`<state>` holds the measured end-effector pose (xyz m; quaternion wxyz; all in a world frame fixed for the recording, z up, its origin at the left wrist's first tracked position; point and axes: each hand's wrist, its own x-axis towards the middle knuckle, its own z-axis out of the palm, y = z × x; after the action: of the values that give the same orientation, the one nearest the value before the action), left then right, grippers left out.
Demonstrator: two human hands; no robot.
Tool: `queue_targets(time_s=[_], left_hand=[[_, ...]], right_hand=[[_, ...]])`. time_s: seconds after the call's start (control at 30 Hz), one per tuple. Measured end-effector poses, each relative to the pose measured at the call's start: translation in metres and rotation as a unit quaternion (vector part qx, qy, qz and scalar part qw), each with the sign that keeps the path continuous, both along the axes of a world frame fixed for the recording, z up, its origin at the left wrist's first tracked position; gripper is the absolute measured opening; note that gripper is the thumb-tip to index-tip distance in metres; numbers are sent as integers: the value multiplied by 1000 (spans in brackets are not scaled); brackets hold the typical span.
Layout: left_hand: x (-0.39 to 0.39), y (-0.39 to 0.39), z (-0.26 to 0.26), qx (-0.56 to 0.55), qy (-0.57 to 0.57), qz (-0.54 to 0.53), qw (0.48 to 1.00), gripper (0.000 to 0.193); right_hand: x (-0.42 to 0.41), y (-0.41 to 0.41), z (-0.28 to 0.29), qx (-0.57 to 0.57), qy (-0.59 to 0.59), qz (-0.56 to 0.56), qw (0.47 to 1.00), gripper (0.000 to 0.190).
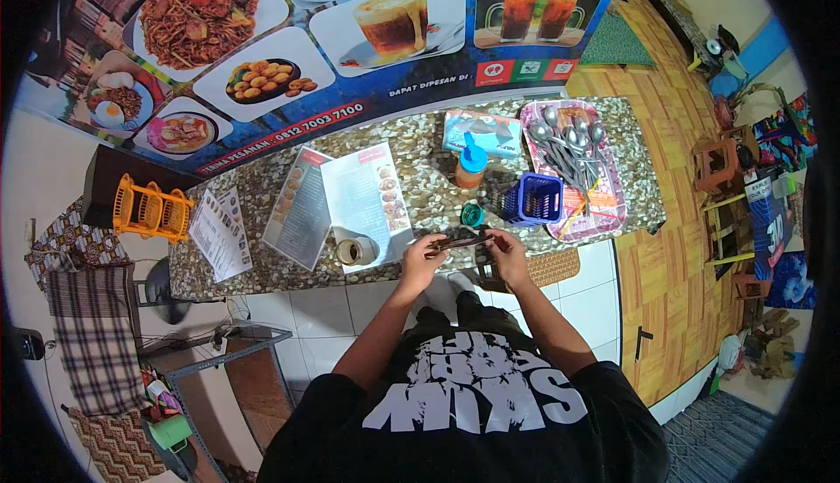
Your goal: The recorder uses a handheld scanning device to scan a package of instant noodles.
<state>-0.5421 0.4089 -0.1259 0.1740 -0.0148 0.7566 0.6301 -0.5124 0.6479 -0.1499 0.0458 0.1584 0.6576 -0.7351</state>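
Between my left hand and my right hand stretches a thin dark brown strip-like item, pinched at both ends over the counter's near edge. Its exact kind is unclear. Just beyond it a green round lid lies on the pebble-patterned counter. A blue plastic basket stands to the right of the lid. Behind the lid is a bottle with a blue cap and orange-brown contents. To the left of my left hand, an open glass jar stands by the lower edge of a white menu sheet.
A pink patterned tray with several metal spoons lies at the counter's right, beside a tissue pack. More menu sheets and an orange plastic rack are at left. A large food banner borders the far side.
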Motion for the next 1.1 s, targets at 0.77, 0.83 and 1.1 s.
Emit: queue_targets(time_s=[0.77, 0.83, 1.1], left_hand=[[-24, -28, 119, -35, 89, 8, 995, 31], [-40, -18, 124, -44, 129, -22, 990, 30], [-102, 15, 65, -183, 98, -196, 958, 56]], right_hand=[[-28, 12, 98, 80, 61, 48, 994, 23], [-40, 8, 109, 113, 67, 76, 988, 25], [-94, -5, 120, 345, 93, 220, 908, 50]])
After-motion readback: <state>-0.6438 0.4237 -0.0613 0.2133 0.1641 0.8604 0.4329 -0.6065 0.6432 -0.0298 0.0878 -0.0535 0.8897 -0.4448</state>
